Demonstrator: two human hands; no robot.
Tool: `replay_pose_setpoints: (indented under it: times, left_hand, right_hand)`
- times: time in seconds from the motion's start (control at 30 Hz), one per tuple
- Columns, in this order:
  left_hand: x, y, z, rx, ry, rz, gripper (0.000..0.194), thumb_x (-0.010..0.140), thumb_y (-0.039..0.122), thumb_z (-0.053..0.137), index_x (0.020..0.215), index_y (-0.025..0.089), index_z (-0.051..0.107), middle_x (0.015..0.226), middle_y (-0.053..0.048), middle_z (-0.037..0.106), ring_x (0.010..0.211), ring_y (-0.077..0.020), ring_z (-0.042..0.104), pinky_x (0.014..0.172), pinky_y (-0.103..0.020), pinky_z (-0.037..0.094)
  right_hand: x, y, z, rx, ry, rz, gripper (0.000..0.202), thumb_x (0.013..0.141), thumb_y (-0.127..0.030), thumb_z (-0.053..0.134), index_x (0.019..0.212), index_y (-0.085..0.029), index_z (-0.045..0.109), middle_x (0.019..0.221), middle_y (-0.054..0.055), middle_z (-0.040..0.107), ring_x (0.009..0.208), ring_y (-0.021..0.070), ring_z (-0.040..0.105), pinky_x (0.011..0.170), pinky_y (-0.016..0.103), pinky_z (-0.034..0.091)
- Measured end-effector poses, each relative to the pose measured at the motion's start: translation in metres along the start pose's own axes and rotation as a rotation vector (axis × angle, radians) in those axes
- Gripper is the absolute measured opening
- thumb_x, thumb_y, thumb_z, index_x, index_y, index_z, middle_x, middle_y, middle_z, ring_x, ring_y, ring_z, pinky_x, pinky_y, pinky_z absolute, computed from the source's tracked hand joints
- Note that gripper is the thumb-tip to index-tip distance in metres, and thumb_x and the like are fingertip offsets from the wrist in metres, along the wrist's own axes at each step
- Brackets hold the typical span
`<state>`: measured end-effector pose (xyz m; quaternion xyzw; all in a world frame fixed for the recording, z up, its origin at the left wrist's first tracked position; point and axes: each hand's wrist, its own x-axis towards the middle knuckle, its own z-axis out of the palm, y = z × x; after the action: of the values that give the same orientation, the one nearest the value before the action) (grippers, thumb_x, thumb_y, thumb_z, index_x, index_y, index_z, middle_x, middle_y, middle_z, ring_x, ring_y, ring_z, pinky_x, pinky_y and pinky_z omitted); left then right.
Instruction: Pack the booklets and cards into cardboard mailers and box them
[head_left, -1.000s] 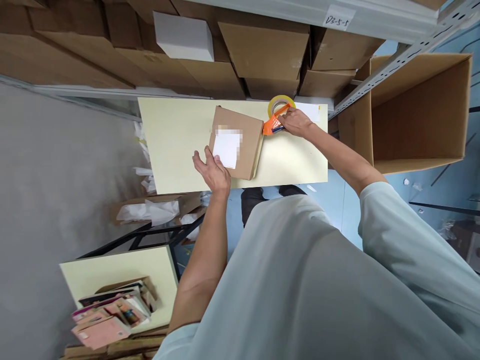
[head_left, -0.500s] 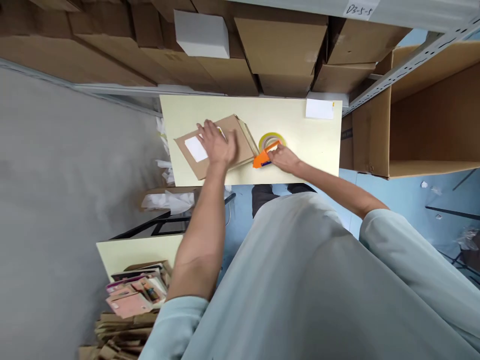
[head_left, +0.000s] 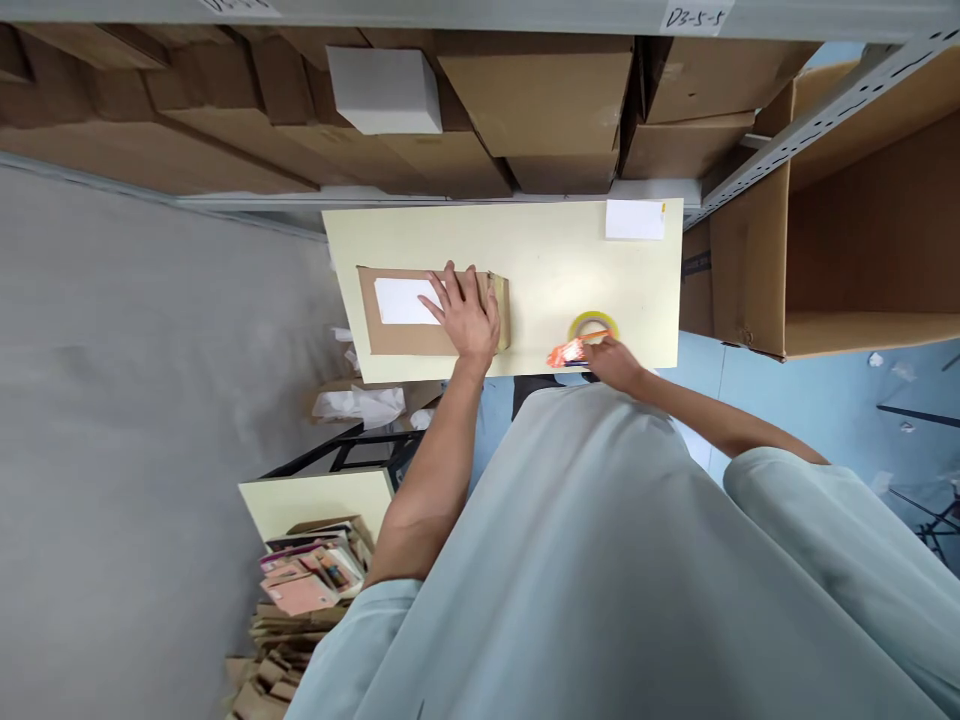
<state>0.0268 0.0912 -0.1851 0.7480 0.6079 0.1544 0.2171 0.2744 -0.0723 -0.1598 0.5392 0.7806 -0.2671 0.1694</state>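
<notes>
A flat cardboard package (head_left: 420, 340) with a white label (head_left: 399, 301) lies on the cream table (head_left: 555, 240), its long edges roughly level with the table's. My left hand (head_left: 469, 318) rests on the package's right part, fingers spread, fingertips over the label's right end. To the right, my right hand (head_left: 613, 364) is closed around an orange tape dispenser (head_left: 568, 353) with a roll of yellow-edged tape, near the table's front edge. The dispenser is apart from the package.
Above the table's back edge, a metal shelf (head_left: 480, 16) holds cardboard boxes (head_left: 536, 95) and a white box (head_left: 384, 90). White slips (head_left: 634, 220) lie at the back right. A large open carton (head_left: 750, 260) stands right; a side table (head_left: 322, 495) holds books at lower left.
The package has turned from tilted to level. My left hand has shifted right on it, and my right hand has carried the dispenser right and towards me. The view has shifted slightly.
</notes>
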Motion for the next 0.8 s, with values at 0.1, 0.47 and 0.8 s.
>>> replay_pose_setpoints:
  times: [0.1,0.47,0.8]
  left_hand:
    - [-0.002,0.008,-0.002,0.029,-0.066,-0.047,0.064,0.116,0.051,0.039,0.164,0.012,0.052,0.185,-0.018,0.029,0.176,-0.0366,-0.012,0.138,-0.067,-0.013]
    - [-0.056,0.024,-0.005,0.034,-0.346,0.313,0.055,0.11,0.036,0.048,0.161,0.016,0.057,0.181,-0.017,0.038,0.176,-0.0355,0.004,0.142,-0.068,0.006]
    - [-0.096,0.013,0.015,0.042,-0.326,0.301,0.041,0.109,0.036,0.058,0.145,0.017,0.068,0.168,-0.021,0.056,0.174,-0.0362,0.023,0.143,-0.069,0.013]
  right_hand:
    - [-0.026,0.053,0.0,-0.051,-0.052,0.102,0.046,0.109,-0.025,0.052,0.148,-0.001,0.059,0.108,0.026,0.083,0.099,0.0361,0.081,0.099,0.044,0.048]
    - [0.071,0.09,-0.066,-0.237,0.038,-0.096,0.049,0.104,-0.005,0.033,0.143,0.0,0.062,0.119,0.023,0.083,0.102,0.0306,0.077,0.106,0.045,0.04]
    - [0.061,0.124,-0.078,-0.256,-0.039,-0.314,0.043,0.108,-0.011,0.034,0.133,-0.01,0.068,0.124,0.019,0.082,0.113,0.0299,0.075,0.115,0.051,0.039]
